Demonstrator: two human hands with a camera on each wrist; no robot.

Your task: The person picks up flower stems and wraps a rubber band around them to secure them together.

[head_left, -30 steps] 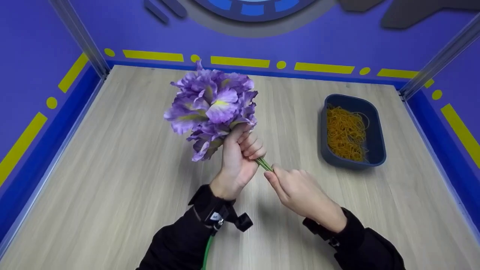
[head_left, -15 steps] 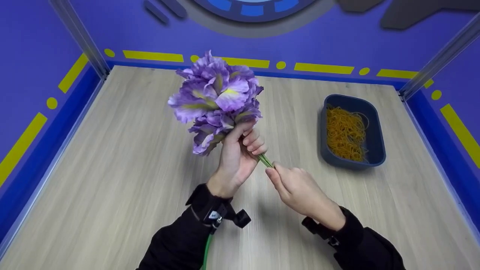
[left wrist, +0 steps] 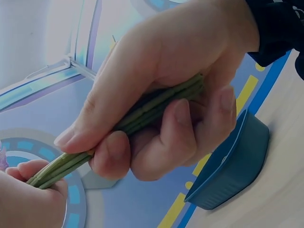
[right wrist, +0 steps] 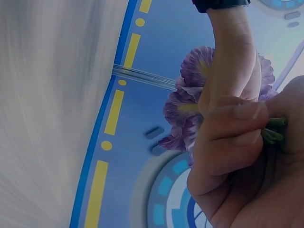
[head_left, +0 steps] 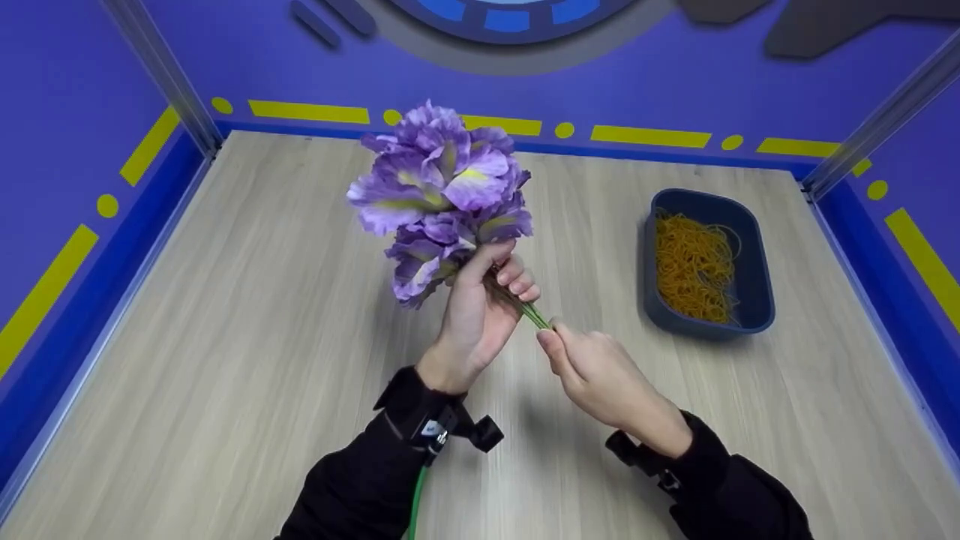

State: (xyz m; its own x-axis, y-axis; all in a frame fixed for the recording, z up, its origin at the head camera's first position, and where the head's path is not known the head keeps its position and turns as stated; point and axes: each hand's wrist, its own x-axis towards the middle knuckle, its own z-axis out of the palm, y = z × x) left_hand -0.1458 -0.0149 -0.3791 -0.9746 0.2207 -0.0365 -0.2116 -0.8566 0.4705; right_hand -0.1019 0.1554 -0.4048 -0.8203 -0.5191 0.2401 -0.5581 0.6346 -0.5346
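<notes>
A bunch of purple irises [head_left: 442, 180] with yellow-marked petals is held tilted above the table, blossoms toward the back wall. My left hand [head_left: 480, 315] grips the green stems [head_left: 537, 315] just below the blossoms, its thumb resting along the flower side. Lower down, my right hand [head_left: 611, 379] holds the stems' other end, its fingers curled round them. The left wrist view shows the stems [left wrist: 156, 107] running into the right palm [left wrist: 180, 52]. Cut stem ends [right wrist: 274, 133] stick out at the right hand in the right wrist view.
A dark blue bin [head_left: 754, 262] with a tangle of yellow-orange rubber bands [head_left: 691, 266] stands at the right of the wooden table [head_left: 225, 360]. Blue panels with yellow dashes [head_left: 649, 136] enclose the back and sides. A green cable [head_left: 417, 495] runs from the left wrist.
The irises have risen and shifted slightly to the right. My left hand's fingers look a little looser round the stems, and my right hand has moved up slightly.
</notes>
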